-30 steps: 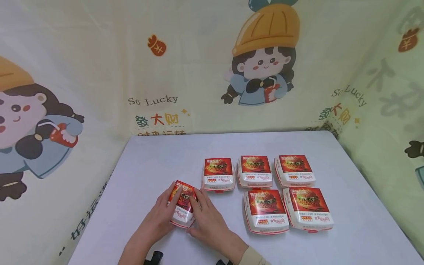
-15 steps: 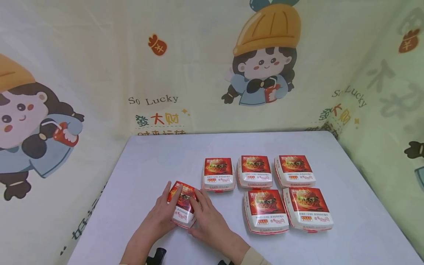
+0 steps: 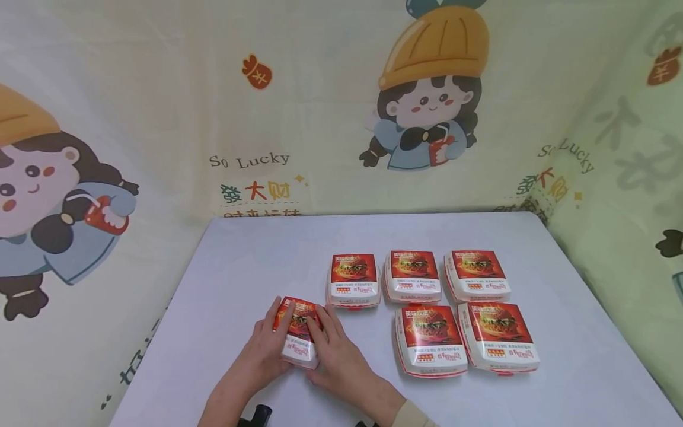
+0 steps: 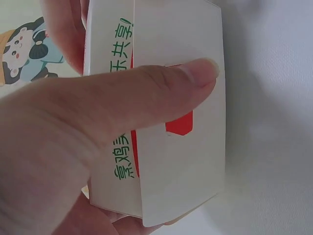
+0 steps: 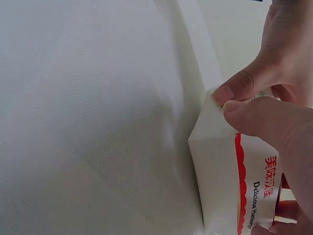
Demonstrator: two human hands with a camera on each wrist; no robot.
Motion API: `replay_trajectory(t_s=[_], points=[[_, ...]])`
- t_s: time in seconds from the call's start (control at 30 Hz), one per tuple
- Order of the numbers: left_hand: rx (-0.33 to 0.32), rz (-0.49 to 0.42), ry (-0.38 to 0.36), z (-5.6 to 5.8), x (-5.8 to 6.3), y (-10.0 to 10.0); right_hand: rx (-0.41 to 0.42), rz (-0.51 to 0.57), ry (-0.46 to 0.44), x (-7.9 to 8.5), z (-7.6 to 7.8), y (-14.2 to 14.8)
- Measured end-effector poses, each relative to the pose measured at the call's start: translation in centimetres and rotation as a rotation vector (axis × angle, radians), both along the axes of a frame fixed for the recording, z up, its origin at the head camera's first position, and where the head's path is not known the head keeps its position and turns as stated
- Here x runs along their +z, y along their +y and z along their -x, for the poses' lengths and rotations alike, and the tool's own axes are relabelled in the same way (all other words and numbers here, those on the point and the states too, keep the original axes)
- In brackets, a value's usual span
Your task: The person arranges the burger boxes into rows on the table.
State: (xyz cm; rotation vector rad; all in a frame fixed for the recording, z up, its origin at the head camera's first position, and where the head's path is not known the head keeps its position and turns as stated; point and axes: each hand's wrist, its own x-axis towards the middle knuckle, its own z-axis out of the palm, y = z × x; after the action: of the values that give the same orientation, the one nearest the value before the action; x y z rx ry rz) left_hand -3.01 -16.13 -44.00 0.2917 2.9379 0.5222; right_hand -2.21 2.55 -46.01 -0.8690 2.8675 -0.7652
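Note:
Both hands are on one hamburger box [image 3: 300, 351], red and white with a burger picture on its lid. The left hand [image 3: 260, 354] grips its left side, fingers over the lid's edge. Opposite it, the right hand [image 3: 344, 359] holds the right side. Up close in the left wrist view, the left thumb lies across a white front flap [image 4: 183, 171], partly covering a red tab [image 4: 181, 125]. Two thumbs meet near a corner of the box [image 5: 215, 161] in the right wrist view. The far side of the box is hidden.
Several like boxes lie to the right on the white table [image 3: 256, 249]: a back row with a left box [image 3: 353, 281], a middle box [image 3: 412, 277] and a right box [image 3: 476, 276], plus two front boxes, one [image 3: 431, 343] beside the other [image 3: 498, 338]. A printed curtain [image 3: 320, 118] hangs behind.
The box between the hands has turned a little and come slightly nearer, the hands moving with it. Both hands keep their hold. The other boxes stay where they were.

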Motion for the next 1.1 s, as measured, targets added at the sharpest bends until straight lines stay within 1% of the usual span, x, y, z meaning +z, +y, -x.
replay_trajectory(t_s=[0.23,0.37,0.43,0.57,0.7,0.83,0.93,1.1], points=[[-0.009,-0.012,0.01,-0.5,0.2,0.8,-0.028,0.009,0.028,-0.2,-0.2,0.4],[-0.019,-0.009,0.028,-0.8,0.2,1.3,-0.043,0.015,0.003,-0.2,-0.3,0.7],[-0.025,-0.014,0.036,-0.9,0.2,1.5,-0.05,0.013,0.005,-0.2,-0.4,0.9],[-0.032,-0.022,0.044,-1.2,0.4,1.9,-0.057,0.007,0.034,0.0,-0.6,1.3],[-0.055,-0.013,0.08,-1.4,0.3,2.3,-0.054,0.004,0.053,0.1,-0.7,1.8],[-0.074,-0.004,0.103,-1.6,0.1,2.6,-0.05,0.006,0.045,0.1,-0.8,2.3],[-0.073,-0.004,0.084,-1.7,0.0,2.8,-0.051,0.009,0.028,0.1,-0.8,2.5],[-0.073,-0.014,0.044,-1.7,0.0,2.7,-0.046,0.015,0.032,-0.1,-0.8,2.8]])
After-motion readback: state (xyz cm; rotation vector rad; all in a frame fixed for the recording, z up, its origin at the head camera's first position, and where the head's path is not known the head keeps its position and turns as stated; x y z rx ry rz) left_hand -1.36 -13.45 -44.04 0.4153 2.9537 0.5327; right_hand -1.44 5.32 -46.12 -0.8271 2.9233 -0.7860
